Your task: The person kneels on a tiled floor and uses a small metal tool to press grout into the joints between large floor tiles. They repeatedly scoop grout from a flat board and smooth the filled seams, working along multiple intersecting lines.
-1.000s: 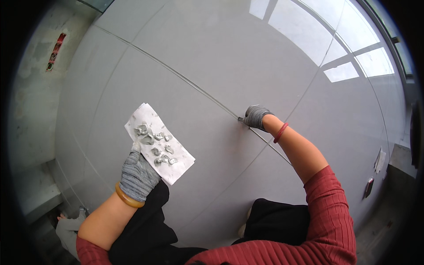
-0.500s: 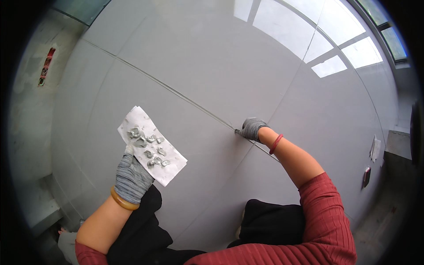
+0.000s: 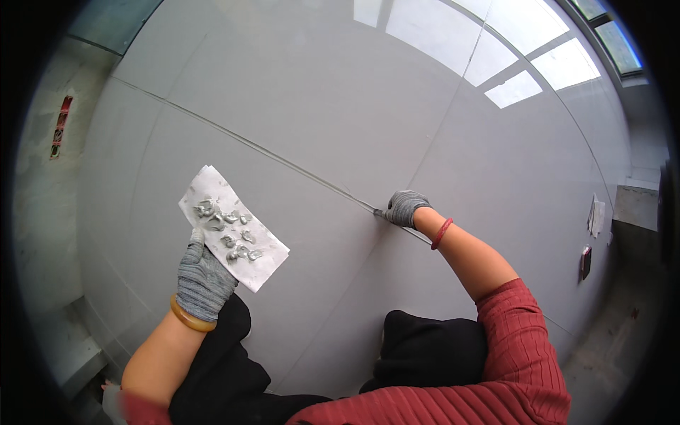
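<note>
My gloved right hand (image 3: 406,209) is closed around a small dark-tipped tool (image 3: 379,212), most of it hidden in the fingers. The tip rests on a seam (image 3: 283,160) between large grey floor tiles, close to where another joint crosses. Grey-silver paste shows along this seam. At the left, my gloved left hand (image 3: 204,280) grips a folded white paper sheet (image 3: 265,265) by its lower left side, thumb on top. Several shiny grey dabs of paste (image 3: 232,219) sit on the sheet. Both gloves are grey knit.
At the far right, a crumpled white paper (image 3: 596,216) and a small dark red-edged object (image 3: 586,263) lie on the tiles. A bare concrete wall with a red-lined slot (image 3: 61,126) stands at the left. My black-clad knees (image 3: 432,347) are at the near edge.
The view has shifted, moving the floor leftward in the picture. Along the seam, my right hand and the tool have travelled toward the lower right. My left hand still holds the paper.
</note>
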A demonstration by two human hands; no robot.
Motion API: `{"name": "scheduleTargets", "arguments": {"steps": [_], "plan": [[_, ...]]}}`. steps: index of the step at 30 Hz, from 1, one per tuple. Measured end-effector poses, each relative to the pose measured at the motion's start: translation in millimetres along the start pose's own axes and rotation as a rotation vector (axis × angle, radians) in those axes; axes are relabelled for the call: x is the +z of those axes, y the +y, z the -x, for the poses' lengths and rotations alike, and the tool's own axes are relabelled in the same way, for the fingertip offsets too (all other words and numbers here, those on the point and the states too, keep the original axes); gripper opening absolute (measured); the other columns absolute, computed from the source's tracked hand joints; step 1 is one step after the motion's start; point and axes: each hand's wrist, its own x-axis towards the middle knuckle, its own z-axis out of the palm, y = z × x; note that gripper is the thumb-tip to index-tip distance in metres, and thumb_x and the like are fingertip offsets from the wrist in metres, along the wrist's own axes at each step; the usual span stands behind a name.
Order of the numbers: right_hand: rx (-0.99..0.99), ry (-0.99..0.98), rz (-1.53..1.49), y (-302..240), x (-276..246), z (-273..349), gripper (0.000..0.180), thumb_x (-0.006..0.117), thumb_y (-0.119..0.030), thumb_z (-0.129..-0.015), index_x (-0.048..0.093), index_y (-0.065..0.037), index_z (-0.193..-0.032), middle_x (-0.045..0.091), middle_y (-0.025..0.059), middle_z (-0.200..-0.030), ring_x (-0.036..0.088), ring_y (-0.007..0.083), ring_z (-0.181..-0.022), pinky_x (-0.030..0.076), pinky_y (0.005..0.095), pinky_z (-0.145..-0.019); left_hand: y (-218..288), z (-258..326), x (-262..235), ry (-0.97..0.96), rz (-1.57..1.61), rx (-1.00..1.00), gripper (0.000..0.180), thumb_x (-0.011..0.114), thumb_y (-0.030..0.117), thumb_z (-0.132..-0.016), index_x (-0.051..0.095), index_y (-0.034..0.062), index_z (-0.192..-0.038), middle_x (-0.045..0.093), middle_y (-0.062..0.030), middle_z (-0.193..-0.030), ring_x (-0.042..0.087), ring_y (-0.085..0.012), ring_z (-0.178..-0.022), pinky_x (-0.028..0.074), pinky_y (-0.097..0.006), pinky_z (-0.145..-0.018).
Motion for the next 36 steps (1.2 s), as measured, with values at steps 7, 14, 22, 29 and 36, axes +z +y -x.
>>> {"name": "scheduleTargets", "arguments": {"steps": [7, 14, 22, 29, 36], "plan": [[0.007, 0.072, -0.065, 11, 10, 1, 0.063, 0.052, -0.062, -0.082, 0.070, -0.002, -0.074, 0.063, 0.0157, -0.067, 0.061, 0.0302, -0.065, 0.050, 0.0417, -0.066, 1, 2, 10, 0.061, 0.061, -0.024, 0.051, 0.035, 0.036, -0.100, 0.029, 0.0140, -0.146, 0.031, -0.0077, -0.149, 0.032, -0.0277, -0.134, 0.020, -0.049, -0.113], [0.012, 0.042, -0.116, 21, 10, 6, 0.060, 0.053, -0.059, -0.082, 0.069, -0.002, -0.078, 0.064, 0.0154, -0.072, 0.063, 0.0297, -0.069, 0.051, 0.0405, -0.066, 2, 0, 20, 0.118, 0.087, -0.027, 0.051, 0.034, 0.035, -0.100, 0.029, 0.0142, -0.146, 0.031, -0.0070, -0.149, 0.031, -0.0263, -0.135, 0.019, -0.047, -0.114], [0.015, 0.055, -0.127, 17, 9, 10, 0.060, 0.053, -0.060, -0.082, 0.070, -0.002, -0.078, 0.065, 0.0151, -0.074, 0.063, 0.0296, -0.070, 0.051, 0.0406, -0.068, 4, -1, 14, 0.102, 0.074, -0.028, 0.049, 0.035, 0.034, -0.100, 0.032, 0.0133, -0.144, 0.034, -0.0078, -0.147, 0.033, -0.0270, -0.134, 0.022, -0.048, -0.113], [0.020, 0.041, -0.117, 15, 8, 16, 0.062, 0.052, -0.062, -0.082, 0.070, -0.003, -0.082, 0.067, 0.0144, -0.079, 0.064, 0.0296, -0.076, 0.051, 0.0408, -0.071, 4, -1, 13, 0.078, 0.058, -0.040, 0.049, 0.036, 0.033, -0.100, 0.033, 0.0133, -0.144, 0.036, -0.0084, -0.146, 0.035, -0.0277, -0.133, 0.024, -0.049, -0.112], [0.043, 0.037, -0.102, 15, 11, 17, 0.063, 0.052, -0.063, -0.082, 0.070, -0.003, -0.081, 0.067, 0.0141, -0.080, 0.065, 0.0295, -0.077, 0.050, 0.0411, -0.074, 5, -1, 13, 0.053, 0.047, -0.036, 0.050, 0.037, 0.034, -0.100, 0.031, 0.0135, -0.145, 0.032, -0.0083, -0.148, 0.033, -0.0284, -0.134, 0.023, -0.050, -0.112]]}}
